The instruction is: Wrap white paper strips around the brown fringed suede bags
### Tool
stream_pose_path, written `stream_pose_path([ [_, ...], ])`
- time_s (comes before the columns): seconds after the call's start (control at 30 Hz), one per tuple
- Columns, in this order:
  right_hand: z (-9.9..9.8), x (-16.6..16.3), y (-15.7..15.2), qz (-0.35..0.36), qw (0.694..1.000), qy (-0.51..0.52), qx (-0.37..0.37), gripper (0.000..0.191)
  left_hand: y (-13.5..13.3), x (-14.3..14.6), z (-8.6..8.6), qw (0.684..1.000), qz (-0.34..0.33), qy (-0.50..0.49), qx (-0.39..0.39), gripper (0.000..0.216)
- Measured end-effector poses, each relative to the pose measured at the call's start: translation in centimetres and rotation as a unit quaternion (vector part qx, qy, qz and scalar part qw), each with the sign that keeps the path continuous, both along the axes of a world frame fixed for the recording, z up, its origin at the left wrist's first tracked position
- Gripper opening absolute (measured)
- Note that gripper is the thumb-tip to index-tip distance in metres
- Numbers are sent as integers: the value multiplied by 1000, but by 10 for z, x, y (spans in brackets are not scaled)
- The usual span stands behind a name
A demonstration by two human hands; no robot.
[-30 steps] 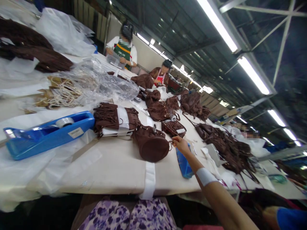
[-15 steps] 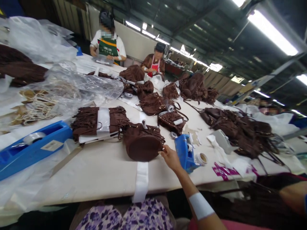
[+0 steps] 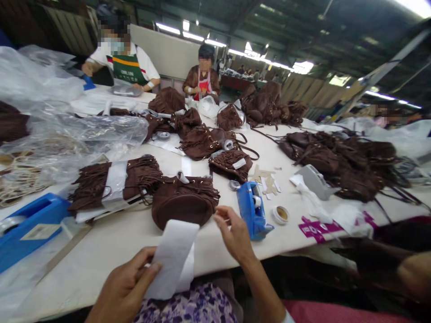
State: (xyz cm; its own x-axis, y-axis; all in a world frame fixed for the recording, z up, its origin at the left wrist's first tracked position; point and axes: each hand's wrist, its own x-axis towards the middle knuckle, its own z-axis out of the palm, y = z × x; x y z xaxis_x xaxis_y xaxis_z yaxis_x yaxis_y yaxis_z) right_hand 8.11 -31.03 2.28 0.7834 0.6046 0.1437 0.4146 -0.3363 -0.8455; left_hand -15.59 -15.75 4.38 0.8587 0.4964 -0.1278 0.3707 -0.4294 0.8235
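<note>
My left hand (image 3: 129,280) is closed on a white paper strip (image 3: 175,251), thumb on top. The strip is raised above the table's front edge, over my lap. Behind it sits a brown fringed bag (image 3: 183,211), lying with its oval base toward me. My right hand (image 3: 235,231) is at the bag's right edge, fingers loosely curled and apart, with nothing visible in them. Whether its fingertips touch the fringe is hard to tell. To the right of that hand stands a blue tape dispenser (image 3: 251,211).
Left of the bag lies a fringed brown bundle (image 3: 139,177) with a white band. A larger blue dispenser (image 3: 37,224) stands at the left edge. A tape roll (image 3: 280,215), a grey dispenser (image 3: 314,181) and piled brown bags (image 3: 343,161) are right. Two people work across the table.
My left hand has come into view and lifted the white strip from the table's edge. My right hand's fingers have loosened at the bag's edge. The view has shifted.
</note>
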Motion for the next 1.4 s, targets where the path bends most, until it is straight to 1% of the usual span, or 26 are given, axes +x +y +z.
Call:
stream_pose_path([
  [0.03,1,-17,-5,36,996,76,29,39,-2,20,1,999,-41,6,-23,33],
  [0.07,1,-32,-11,47,988,138,60,39,-5,38,2,996,-85,12,-34,31],
  [0.13,-2,-52,-24,41,963,243,111,29,-11,65,3,987,-159,24,-16,25],
  [0.2,-6,-58,-38,23,936,317,150,16,-15,79,2,979,-196,40,30,21],
  [0.23,-7,-58,-45,27,921,349,168,16,-16,83,2,976,-204,50,52,19],
  [0.3,-9,-55,-55,53,891,403,203,32,-14,85,1,970,-213,70,90,18],
  [0.33,-10,-53,-56,54,881,417,216,39,-12,86,1,967,-220,78,107,18],
  [0.37,-12,-52,-55,42,878,422,220,41,-7,87,2,962,-229,81,121,18],
  [0.43,-19,-52,-43,-4,889,411,203,32,8,93,7,957,-232,52,164,20],
  [0.5,-28,-54,-23,-28,895,404,187,30,30,103,12,950,-193,-14,246,25],
  [0.57,-38,-55,-2,-23,888,416,195,33,56,117,14,925,-164,-78,335,36],
  [0.6,-43,-54,6,-32,887,415,201,34,68,124,12,910,-179,-93,362,42],
  [0.63,-48,-53,13,-53,892,402,200,33,78,131,8,899,-205,-99,375,46],
  [0.7,-57,-48,17,-98,921,343,155,28,95,142,-3,893,-254,-91,361,52],
  [0.77,-65,-42,13,-115,953,273,63,19,105,150,-17,908,-257,-71,322,52],
  [0.8,-68,-39,9,-112,961,251,12,16,109,153,-23,919,-248,-62,299,50],
  [0.87,-73,-33,-1,-112,968,211,-70,13,114,157,-32,938,-234,-44,254,43],
  [0.97,-75,-26,-14,-130,972,117,-155,29,120,162,-34,957,-208,-14,203,32],
  [1.0,-75,-24,-18,-124,972,85,-182,33,120,163,-33,961,-197,-6,195,30],
  [1.07,-71,-22,-23,-95,969,40,-223,35,120,164,-31,966,-175,4,188,28],
  [1.1,-67,-22,-24,-90,969,13,-231,37,119,164,-31,968,-167,6,188,28],
  [1.17,-56,-21,-22,-119,968,-57,-216,39,118,164,-32,970,-154,5,186,28],
  [1.23,-45,-21,-12,-151,967,-111,-173,29,116,163,-34,972,-147,4,182,29],
  [1.3,-37,-19,4,-136,973,-122,-139,15,114,162,-35,974,-143,4,178,31],
  [1.33,-37,-19,13,-124,976,-119,-130,15,113,161,-35,974,-144,5,177,31],
  [1.4,-42,-17,29,-117,978,-113,-129,28,112,160,-36,972,-153,0,178,32],
])
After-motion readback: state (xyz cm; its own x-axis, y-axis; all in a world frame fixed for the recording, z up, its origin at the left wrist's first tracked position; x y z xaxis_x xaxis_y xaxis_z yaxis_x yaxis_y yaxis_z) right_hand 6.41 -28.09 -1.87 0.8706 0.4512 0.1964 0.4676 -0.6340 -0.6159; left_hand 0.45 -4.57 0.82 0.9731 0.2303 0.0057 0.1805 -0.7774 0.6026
